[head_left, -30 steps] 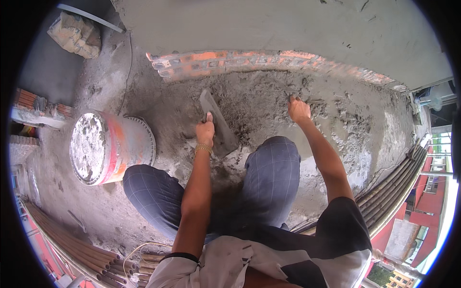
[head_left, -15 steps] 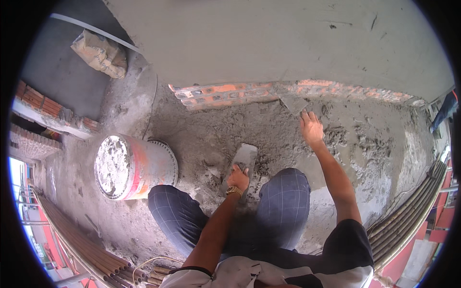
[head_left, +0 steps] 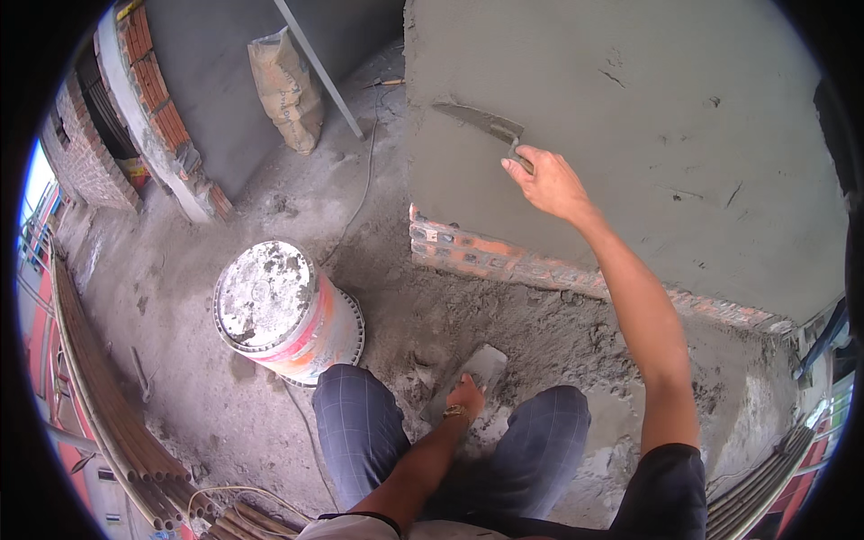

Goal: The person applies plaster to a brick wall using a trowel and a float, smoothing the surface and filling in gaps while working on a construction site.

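My right hand [head_left: 551, 184] is closed round the handle of a pointed trowel [head_left: 481, 120], raised at the grey plastered wall [head_left: 630, 117]. The blade lies along the plaster near the wall's left corner; whether it touches cannot be made out. Low between my knees, my left hand [head_left: 466, 396] grips a flat rectangular float [head_left: 488, 364], its handle hidden by my fingers. That float is close to the mortar-covered ground [head_left: 540, 319]. Along the wall's foot runs a strip of bare brick [head_left: 486, 256], red-orange with grey joints.
A mortar-spattered, upside-down bucket [head_left: 297, 310] stands at my left knee. Behind it are a paper sack [head_left: 286, 90], a leaning straight bar [head_left: 319, 67] and a thin cable [head_left: 369, 171]. Bundled poles [head_left: 99, 387] line the left edge, with more poles [head_left: 765, 481] at the lower right.
My right hand has lifted the trowel from the brick strip up onto the plastered wall, toward its left corner. The view has swung left and up. My left hand still holds the float low down.
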Available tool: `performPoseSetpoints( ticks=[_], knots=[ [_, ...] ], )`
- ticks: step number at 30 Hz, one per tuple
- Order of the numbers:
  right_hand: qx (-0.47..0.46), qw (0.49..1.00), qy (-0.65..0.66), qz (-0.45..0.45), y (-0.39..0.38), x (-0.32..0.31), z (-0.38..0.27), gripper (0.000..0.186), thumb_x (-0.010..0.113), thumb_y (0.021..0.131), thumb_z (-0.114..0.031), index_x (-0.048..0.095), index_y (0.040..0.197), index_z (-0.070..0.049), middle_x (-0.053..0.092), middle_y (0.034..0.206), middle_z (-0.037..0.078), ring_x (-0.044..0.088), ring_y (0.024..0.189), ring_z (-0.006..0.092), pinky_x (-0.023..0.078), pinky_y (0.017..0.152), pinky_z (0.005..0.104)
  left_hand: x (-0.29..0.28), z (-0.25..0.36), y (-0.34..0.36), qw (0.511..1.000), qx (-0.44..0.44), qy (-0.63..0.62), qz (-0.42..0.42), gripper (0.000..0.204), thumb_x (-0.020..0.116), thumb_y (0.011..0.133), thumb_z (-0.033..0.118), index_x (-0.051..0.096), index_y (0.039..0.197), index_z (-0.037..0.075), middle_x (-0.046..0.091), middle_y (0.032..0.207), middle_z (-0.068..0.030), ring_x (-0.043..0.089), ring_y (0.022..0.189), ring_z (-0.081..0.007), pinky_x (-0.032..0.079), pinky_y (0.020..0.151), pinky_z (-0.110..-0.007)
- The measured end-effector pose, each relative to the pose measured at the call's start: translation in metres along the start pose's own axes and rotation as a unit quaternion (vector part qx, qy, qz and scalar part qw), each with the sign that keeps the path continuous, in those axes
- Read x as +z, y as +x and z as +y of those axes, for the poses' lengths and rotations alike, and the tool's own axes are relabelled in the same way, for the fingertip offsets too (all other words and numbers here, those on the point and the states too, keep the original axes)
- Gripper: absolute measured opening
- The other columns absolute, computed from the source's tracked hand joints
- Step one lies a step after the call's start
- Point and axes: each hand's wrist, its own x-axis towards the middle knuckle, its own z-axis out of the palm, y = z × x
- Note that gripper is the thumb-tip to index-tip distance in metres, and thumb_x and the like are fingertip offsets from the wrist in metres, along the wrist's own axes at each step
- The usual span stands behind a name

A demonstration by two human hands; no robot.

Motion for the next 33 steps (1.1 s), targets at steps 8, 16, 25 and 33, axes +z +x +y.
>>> performPoseSetpoints(
  ticks=[8, 16, 25, 33],
  knots=[
    [-0.005, 0.982, 0.143, 0.123, -0.004, -0.035, 0.030, 0.059, 0.055, 0.100, -0.048, 0.061, 0.129, 0.003, 0.072, 0.101, 0.023, 0.069, 0.094, 0.0359, 0.052, 0.085, 0.0466, -0.019, 0.006, -0.011, 1.000, -0.014, -0.008, 0.002, 0.057, 0.057, 0.099, 0.044, 0.041, 0.132, 0.001, 0.060, 0.126, -0.0262, 0.061, 0.116, -0.0422, 0.051, 0.095, -0.051],
    [0.056, 0.899, 0.396, 0.178, -0.050, -0.056, 0.112, 0.040, 0.054, 0.103, -0.043, 0.066, 0.101, -0.004, 0.053, 0.066, -0.001, 0.047, 0.053, 0.0067, 0.040, 0.047, 0.0249, -0.002, 0.002, -0.002, 1.000, -0.008, -0.001, 0.022, 0.066, 0.059, 0.096, 0.048, 0.040, 0.133, -0.002, 0.062, 0.123, -0.0301, 0.062, 0.113, -0.0472, 0.049, 0.095, -0.054],
    [0.042, 0.914, 0.294, 0.276, -0.073, -0.014, 0.166, 0.048, 0.052, 0.103, -0.044, 0.065, 0.110, 0.002, 0.063, 0.074, 0.011, 0.059, 0.062, 0.0214, 0.050, 0.060, 0.0363, -0.124, 0.105, 0.009, 0.944, 0.120, -0.149, 0.270, 0.062, 0.066, 0.092, 0.045, 0.044, 0.123, -0.004, 0.063, 0.110, -0.0362, 0.061, 0.104, -0.0527, 0.049, 0.087, -0.056],
    [-0.006, 0.946, 0.185, 0.268, -0.034, -0.122, 0.130, 0.057, 0.053, 0.101, -0.048, 0.062, 0.116, 0.006, 0.068, 0.076, 0.017, 0.067, 0.077, 0.0290, 0.051, 0.073, 0.0445, -0.303, 0.230, -0.004, 0.797, 0.406, 0.227, 0.385, 0.035, 0.067, 0.091, 0.029, 0.047, 0.109, 0.005, 0.061, 0.094, -0.0178, 0.066, 0.084, -0.0407, 0.054, 0.070, -0.052]
  ],
)
